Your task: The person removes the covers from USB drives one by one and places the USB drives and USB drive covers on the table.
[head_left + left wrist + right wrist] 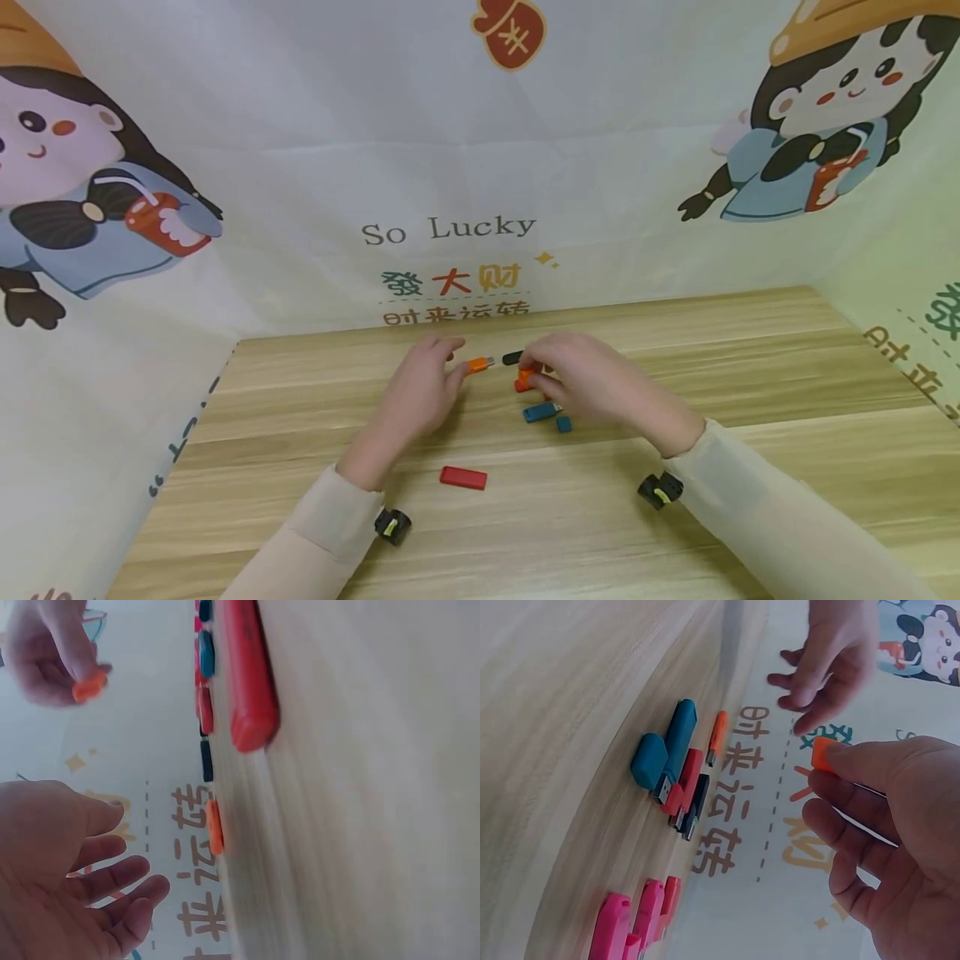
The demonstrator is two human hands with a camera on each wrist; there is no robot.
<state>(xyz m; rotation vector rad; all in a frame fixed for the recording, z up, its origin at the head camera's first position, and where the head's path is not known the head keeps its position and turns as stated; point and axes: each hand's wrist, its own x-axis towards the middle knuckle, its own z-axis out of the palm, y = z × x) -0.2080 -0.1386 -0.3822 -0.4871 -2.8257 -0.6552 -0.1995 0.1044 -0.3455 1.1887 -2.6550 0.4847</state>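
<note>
My right hand (588, 379) pinches a small orange USB stick cap (823, 754) between thumb and forefinger, raised above the table. Below it on the wood lies the matching orange USB stick (477, 366), its metal plug bare. My left hand (423, 387) hovers just left of that stick; in the left wrist view its fingers are relaxed and hold nothing. Near the right hand are a black stick (512, 358), a red stick (690, 776) and a teal stick (540, 412), with a teal cap (564, 425) beside it.
A red stick (462, 477) lies alone nearer the person, between the forearms. The right wrist view also catches pink pieces (649, 907) on the wooden table (300, 450). A printed cloth (337, 167) stands behind the table and at both sides.
</note>
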